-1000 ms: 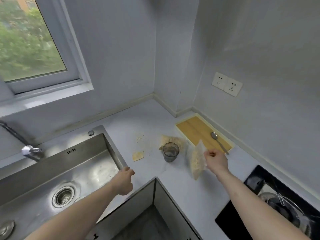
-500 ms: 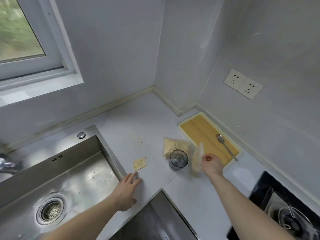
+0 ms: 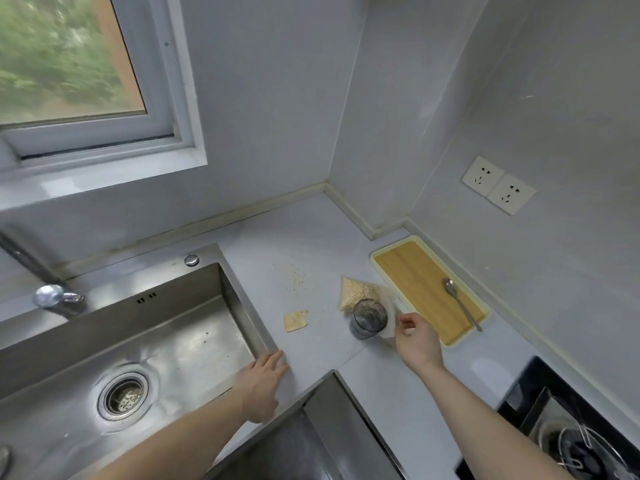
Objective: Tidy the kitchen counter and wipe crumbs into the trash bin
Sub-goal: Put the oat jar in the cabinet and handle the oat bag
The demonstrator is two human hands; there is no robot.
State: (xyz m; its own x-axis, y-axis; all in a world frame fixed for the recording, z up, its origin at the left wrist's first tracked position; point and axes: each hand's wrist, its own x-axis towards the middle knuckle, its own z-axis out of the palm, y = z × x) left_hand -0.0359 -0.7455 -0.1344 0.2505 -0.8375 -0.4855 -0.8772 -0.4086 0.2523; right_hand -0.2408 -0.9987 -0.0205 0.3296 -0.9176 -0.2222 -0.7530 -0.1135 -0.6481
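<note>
One glass (image 3: 369, 318); one spoon (image 3: 460, 305); two hands.

window (image 3: 65, 60), 2 wall sockets (image 3: 498, 184), stove (image 3: 568, 431)

A loose scatter of pale crumbs (image 3: 297, 280) lies on the grey desk (image 3: 311, 230) just past the sink's right rim. Nearer the front edge lies a flat tan cracker piece (image 3: 295, 320), with a clear bag of crumbs (image 3: 358, 296) toward the back corner.
</note>
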